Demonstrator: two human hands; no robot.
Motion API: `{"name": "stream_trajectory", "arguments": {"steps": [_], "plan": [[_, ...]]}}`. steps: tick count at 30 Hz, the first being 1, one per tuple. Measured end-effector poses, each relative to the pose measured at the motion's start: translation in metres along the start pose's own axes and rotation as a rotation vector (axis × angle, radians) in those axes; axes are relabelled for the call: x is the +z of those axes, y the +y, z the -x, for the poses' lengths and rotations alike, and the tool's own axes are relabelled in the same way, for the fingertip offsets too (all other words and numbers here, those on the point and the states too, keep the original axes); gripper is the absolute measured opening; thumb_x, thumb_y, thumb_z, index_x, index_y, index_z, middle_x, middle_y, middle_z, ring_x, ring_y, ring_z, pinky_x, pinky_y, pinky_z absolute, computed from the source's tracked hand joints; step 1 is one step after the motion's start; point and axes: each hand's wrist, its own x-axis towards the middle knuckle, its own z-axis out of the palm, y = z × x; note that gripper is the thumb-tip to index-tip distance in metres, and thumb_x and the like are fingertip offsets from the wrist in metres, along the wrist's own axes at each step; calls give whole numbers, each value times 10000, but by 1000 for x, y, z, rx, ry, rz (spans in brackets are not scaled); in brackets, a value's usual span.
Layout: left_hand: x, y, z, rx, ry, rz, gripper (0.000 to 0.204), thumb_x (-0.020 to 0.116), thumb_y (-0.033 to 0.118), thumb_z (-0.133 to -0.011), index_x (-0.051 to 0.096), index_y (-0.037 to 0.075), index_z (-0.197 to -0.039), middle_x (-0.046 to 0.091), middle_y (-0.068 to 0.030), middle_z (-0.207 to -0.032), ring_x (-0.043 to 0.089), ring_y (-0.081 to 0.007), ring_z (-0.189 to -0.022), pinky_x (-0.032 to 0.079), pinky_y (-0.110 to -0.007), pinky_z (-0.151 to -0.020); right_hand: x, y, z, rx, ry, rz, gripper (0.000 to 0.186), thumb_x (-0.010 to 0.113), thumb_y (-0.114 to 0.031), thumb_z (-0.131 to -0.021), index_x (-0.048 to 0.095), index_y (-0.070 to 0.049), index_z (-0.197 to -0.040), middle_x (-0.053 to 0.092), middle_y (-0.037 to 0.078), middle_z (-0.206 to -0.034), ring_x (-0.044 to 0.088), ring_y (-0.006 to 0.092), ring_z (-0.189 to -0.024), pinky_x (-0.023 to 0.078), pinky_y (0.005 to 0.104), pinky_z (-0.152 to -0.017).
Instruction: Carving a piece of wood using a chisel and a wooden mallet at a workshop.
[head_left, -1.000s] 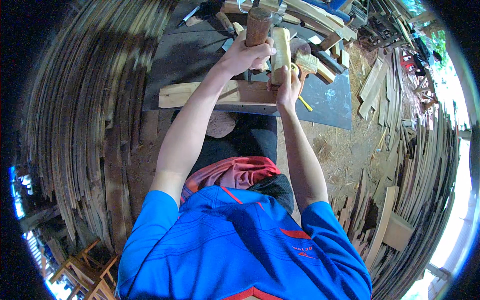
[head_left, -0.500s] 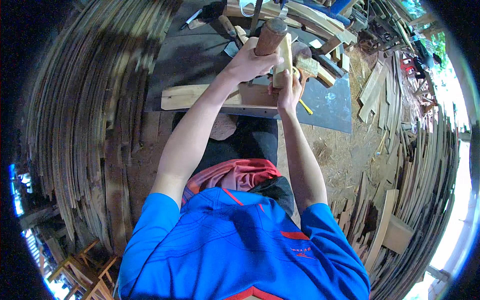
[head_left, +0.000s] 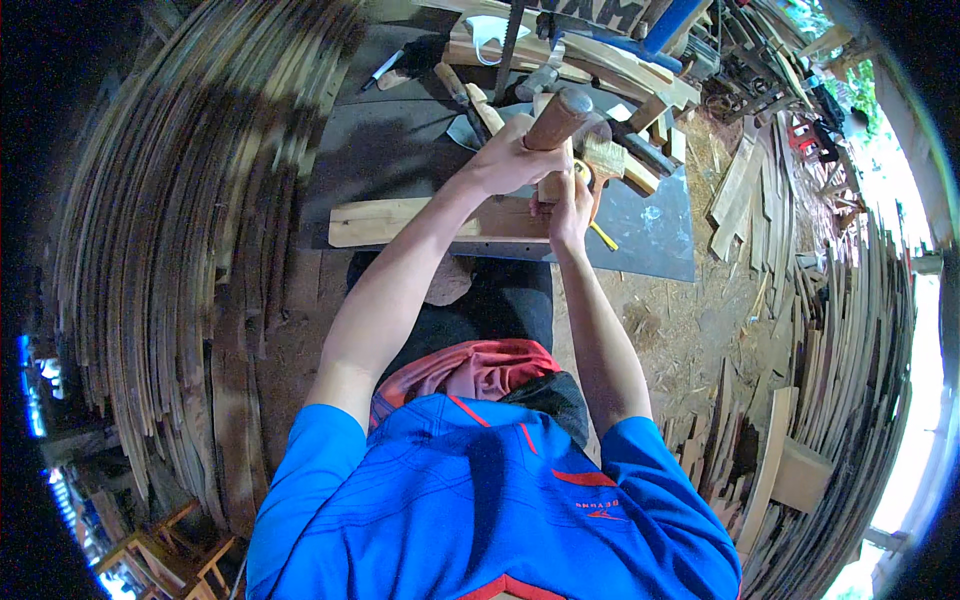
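Observation:
My left hand [head_left: 508, 162] is closed around a thick, round wooden handle [head_left: 560, 118], its rounded end pointing up toward me; whatever it joins is hidden. Just below and to the right, my right hand [head_left: 569, 208] grips a pale piece of wood [head_left: 548, 187], mostly covered by both hands. A long pale board [head_left: 375, 222] lies along the near edge of the dark worktable [head_left: 650, 215], passing under my hands. Right beside my right hand are a wide flat brush [head_left: 606, 158] and a yellow-handled tool [head_left: 603, 237].
Saws, with a white saw handle [head_left: 487, 32], and a wood-handled tool [head_left: 452, 82] lie at the table's far side. Curved wood pieces [head_left: 610, 70] and a blue clamp bar [head_left: 672, 25] are behind. Stacked boards [head_left: 190, 200] flank the left; planks [head_left: 745, 185] lie right.
The round handle and my left hand have come down and slightly right, nearer my right hand. The pale wood piece shows less now. The whole view has shifted a little.

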Motion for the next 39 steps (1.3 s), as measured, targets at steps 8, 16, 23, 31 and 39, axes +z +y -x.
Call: {"name": "stream_trajectory", "arguments": {"steps": [8, 16, 23, 31, 39], "plan": [[-5, -10, 9, 139, 152, 115, 223, 694, 128, -847, 554, 84, -679, 504, 62, -580, 441, -35, -478, 322, -232, -443, -1, 4, -2, 0, 38, 15, 369, 519, -339, -1017, 570, 23, -964, 595, 86, -734, 573, 160, -525, 464, 286, -465], [-2, -4, 13, 97, 40, 76, 241, 709, 167, -827, 559, 82, -657, 481, 51, -550, 424, -51, -473, 313, -252, -451, -8, 11, -6, 0, -9, 69, 358, 465, -343, -1029, 550, 4, -1013, 631, 116, -772, 591, 180, -536, 476, 293, -461], [7, -8, 3, 76, 135, 2, 247, 714, 178, -812, 563, 85, -641, 495, 50, -548, 448, -53, -488, 328, -254, -472, -7, 5, -1, 13, 7, -13, 366, 518, -342, -1020, 570, 21, -1010, 600, 78, -746, 589, 152, -561, 483, 286, -477], [-4, -4, 14, 55, 91, 105, 193, 701, 131, -818, 574, 91, -678, 501, 56, -580, 464, -48, -525, 330, -250, -492, -9, -97, 17, -110, 57, 193, 327, 616, -271, -971, 544, -9, -1153, 632, 83, -864, 625, 142, -647, 499, 291, -499], [-2, -6, 13, 48, 197, 96, 215, 710, 157, -800, 568, 84, -656, 498, 48, -565, 463, -50, -515, 342, -249, -476, -14, -260, 61, -628, -134, 899, 454, 723, -153, -871, 541, 20, -1249, 685, 135, -962, 679, 194, -823, 524, 303, -763]]}}
